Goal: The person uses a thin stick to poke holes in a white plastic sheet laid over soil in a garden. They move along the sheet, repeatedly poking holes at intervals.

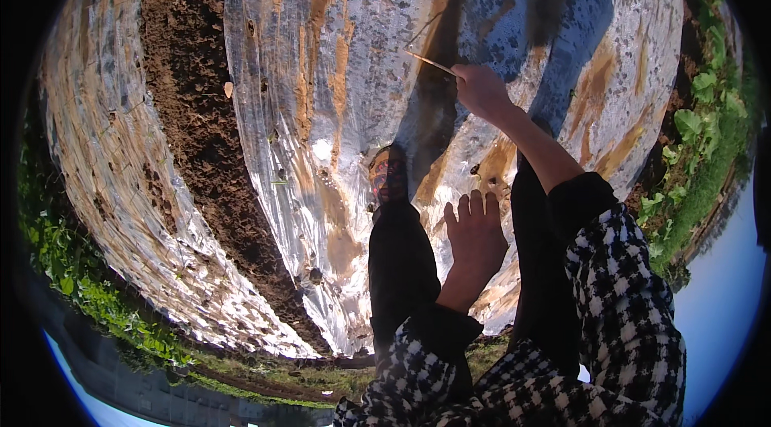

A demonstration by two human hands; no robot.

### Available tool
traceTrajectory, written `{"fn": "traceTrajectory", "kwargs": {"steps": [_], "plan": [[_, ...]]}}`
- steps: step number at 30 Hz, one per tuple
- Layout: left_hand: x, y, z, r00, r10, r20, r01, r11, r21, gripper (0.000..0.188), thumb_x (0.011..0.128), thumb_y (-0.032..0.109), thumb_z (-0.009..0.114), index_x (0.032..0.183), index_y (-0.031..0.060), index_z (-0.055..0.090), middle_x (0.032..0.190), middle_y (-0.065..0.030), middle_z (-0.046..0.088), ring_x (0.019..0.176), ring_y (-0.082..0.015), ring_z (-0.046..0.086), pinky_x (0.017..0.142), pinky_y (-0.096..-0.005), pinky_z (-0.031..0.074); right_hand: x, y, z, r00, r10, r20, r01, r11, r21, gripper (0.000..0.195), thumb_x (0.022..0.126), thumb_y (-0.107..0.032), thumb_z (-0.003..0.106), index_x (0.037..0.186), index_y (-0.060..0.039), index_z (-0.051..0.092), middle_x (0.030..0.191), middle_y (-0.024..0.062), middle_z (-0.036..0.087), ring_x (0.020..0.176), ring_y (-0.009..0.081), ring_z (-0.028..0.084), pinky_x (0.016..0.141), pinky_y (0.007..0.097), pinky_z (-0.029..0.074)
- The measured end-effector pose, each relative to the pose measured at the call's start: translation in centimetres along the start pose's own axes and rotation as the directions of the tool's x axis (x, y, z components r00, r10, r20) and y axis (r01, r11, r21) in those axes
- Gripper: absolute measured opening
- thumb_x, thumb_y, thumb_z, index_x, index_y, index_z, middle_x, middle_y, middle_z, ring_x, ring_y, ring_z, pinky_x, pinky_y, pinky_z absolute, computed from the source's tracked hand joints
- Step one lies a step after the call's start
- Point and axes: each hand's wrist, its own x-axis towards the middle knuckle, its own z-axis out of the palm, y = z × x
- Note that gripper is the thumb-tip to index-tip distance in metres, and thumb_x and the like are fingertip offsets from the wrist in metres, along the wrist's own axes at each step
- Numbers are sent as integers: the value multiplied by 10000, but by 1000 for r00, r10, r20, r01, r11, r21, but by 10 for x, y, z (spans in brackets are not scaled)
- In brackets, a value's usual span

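Observation:
My right hand (482, 90) grips a thin wooden stick (430, 63). Its far tip points up and left, over a plastic mulch film (373, 90) laid on a soil bed; whether the tip touches the film I cannot tell. My left hand (474, 237) hangs lower, nearer my body, with nothing in it and its fingers slightly spread. Small holes (474, 169) show in the film just past those fingers. Condensation and brown soil patches mark the sheet.
My patterned shoe (387, 174) stands on the film. A furrow of bare soil (187, 66) runs along the left, and beyond it lies another film-covered bed (102, 126). Leafy green plants (689, 123) line the right edge. Shadows darken the film's upper middle.

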Motion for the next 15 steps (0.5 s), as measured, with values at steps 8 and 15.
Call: {"fn": "traceTrajectory", "kwargs": {"steps": [8,15], "plan": [[-4,2,8,999,11,-33,-11,1000,5,465,735,100,579,1191,15,542,1204,-171,514,1157,-329,467,1000,-548,302,25,-25,-5,995,-88,-43,84,992,-92,263,820,-101,506,1038,-87,654,818,177,648,746,358,633,669,460,510],[-7,3,8,1000,9,-19,-9,1000,-2,474,738,99,581,1200,8,530,1208,-174,510,1168,-332,455,1009,-554,292,8,-59,5,955,-242,-173,241,970,-27,290,756,-90,560,1027,-83,661,781,133,632,729,322,637,641,427,512]]}}
